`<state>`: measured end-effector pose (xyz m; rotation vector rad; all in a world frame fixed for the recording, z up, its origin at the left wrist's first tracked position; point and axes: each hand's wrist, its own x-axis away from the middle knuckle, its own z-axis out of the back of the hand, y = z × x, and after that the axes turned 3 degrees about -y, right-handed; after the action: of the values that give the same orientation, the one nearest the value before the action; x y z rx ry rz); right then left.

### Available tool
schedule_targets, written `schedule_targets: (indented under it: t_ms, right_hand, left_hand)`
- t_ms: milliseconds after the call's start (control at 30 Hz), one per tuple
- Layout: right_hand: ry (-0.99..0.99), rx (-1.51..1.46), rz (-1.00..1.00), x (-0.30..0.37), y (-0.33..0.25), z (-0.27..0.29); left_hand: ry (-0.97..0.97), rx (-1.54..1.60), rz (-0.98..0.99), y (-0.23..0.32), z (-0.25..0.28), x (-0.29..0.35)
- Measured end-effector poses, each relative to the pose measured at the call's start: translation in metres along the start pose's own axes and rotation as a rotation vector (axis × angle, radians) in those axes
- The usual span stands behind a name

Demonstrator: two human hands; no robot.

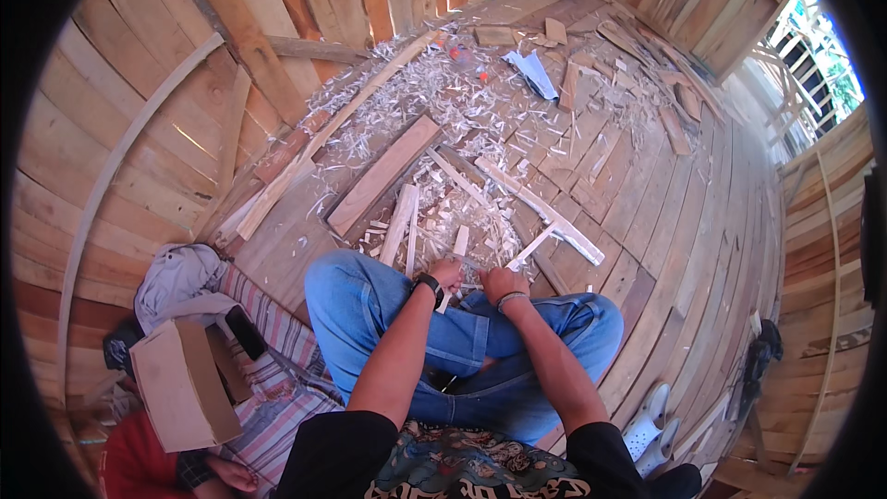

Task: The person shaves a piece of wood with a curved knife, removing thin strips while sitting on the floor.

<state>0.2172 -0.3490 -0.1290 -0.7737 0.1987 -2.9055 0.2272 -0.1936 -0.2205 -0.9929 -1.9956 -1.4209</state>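
I sit cross-legged in blue jeans on a plank floor. My left hand (445,273) is closed around a short pale wooden stick (460,241), whose upper end sticks up past the fingers and whose lower end shows below them. Close beside it, my right hand (504,286) is curled shut; what it grips is too small and blurred to make out. A thin pale strip (533,247) slants away from just beyond the right knuckles toward a long light batten (543,211). Wood shavings and chips (471,208) cover the floor in front of both hands.
A thick plank (385,176) and a long pole (337,134) lie ahead to the left. Offcuts (679,120) are scattered at the far right. At left, a cardboard box (185,386) and phone (245,332) are near another person's hand (235,474). Pale clogs (647,420) stand right.
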Motion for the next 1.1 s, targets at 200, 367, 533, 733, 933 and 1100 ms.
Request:
schedule_targets:
  t_ms: [200, 367, 533, 733, 933, 1100]
  right_hand:
    - [0.071, 0.010, 0.017, -0.002, -0.001, -0.009]
    - [0.000, -0.035, 0.051, -0.010, 0.007, -0.008]
    - [-0.107, -0.044, 0.099, -0.020, 0.018, -0.009]
    - [-0.050, -0.016, 0.010, -0.005, 0.006, 0.001]
    - [0.055, -0.003, 0.004, -0.002, -0.002, -0.004]
    - [0.095, -0.020, -0.010, -0.012, 0.001, -0.017]
  left_hand:
    - [-0.004, 0.023, 0.012, 0.003, 0.001, 0.003]
    - [-0.007, 0.042, 0.048, 0.011, -0.007, 0.010]
    - [-0.092, 0.044, 0.011, 0.012, -0.009, 0.014]
    - [-0.025, -0.032, 0.021, 0.006, -0.006, 0.010]
    - [-0.028, -0.004, 0.028, -0.001, 0.006, -0.005]
    - [0.036, -0.037, 0.067, 0.004, -0.006, 0.001]
